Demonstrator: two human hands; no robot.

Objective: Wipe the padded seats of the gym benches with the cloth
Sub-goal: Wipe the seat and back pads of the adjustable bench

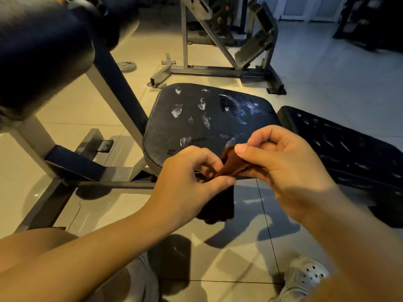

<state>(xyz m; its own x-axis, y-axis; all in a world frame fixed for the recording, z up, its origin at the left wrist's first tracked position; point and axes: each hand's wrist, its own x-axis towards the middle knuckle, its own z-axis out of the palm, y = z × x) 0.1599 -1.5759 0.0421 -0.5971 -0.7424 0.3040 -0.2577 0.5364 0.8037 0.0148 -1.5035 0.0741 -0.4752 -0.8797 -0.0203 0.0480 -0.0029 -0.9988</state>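
1. Pinching a brown cloth [229, 165] from both sides, the left hand [185, 182] and the right hand [281, 164] met in mid-air just in front of the seat's near edge — each with thumb and curled fingers closed on the fabric, the rest of the cloth hanging dark below them.
2. The padded seat [196, 127] was black and grained, carrying pale wet smears across its top.
3. A second black pad [349, 144] lay just beside the seat on the right, streaked with small glints.
4. A thick round pad [39, 53] loomed at upper left on a grey steel frame [113, 92] that ran down to the floor.
5. The floor [316, 83] was large pale tiles, glossy enough to show shadows — warm light on the left, cooler toward the far right.
6. Another grey machine [218, 51] stood well behind the seat, with a small weight plate [126, 66] flat on the tiles near it.
7. A light-coloured perforated shoe [305, 277] showed at the bottom right.
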